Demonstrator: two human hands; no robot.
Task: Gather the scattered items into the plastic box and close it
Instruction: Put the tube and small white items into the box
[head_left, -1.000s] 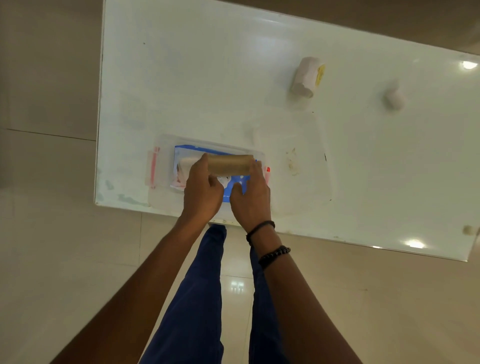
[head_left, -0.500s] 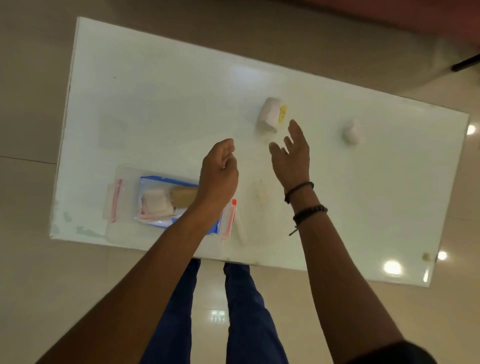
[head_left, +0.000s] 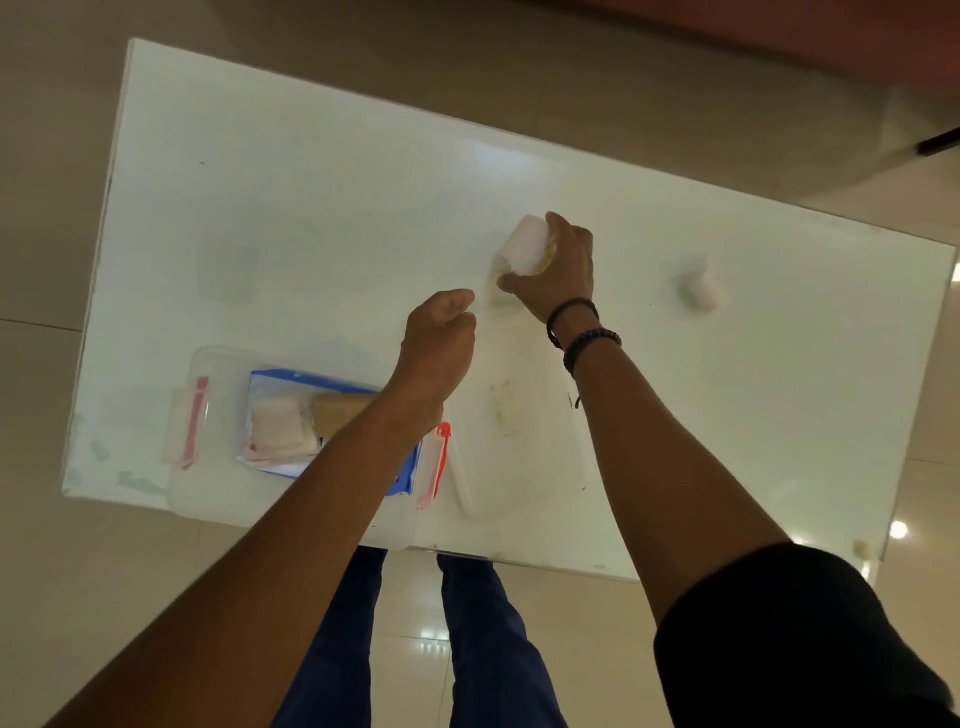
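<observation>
A clear plastic box (head_left: 218, 364) with red side clips stands open at the table's near left edge. Inside lie a blue-edged pouch (head_left: 291, 379), a pale folded item (head_left: 280, 428) and a brown cardboard tube (head_left: 340, 410), partly hidden by my left forearm. My right hand (head_left: 561, 270) is closed around a white roll with a yellow patch (head_left: 524, 249) near the table's middle. My left hand (head_left: 441, 338) hovers loosely curled and holds nothing, between the box and the roll. A small white roll (head_left: 701, 288) lies farther right.
The box's clear lid (head_left: 519, 441) lies flat just right of the box. The white table (head_left: 311, 208) stands on a beige tiled floor. My legs in blue trousers (head_left: 467, 639) are below the near edge.
Both hands left the cardboard tube in the box and moved up and right. My right hand reached the white roll and closed on it.
</observation>
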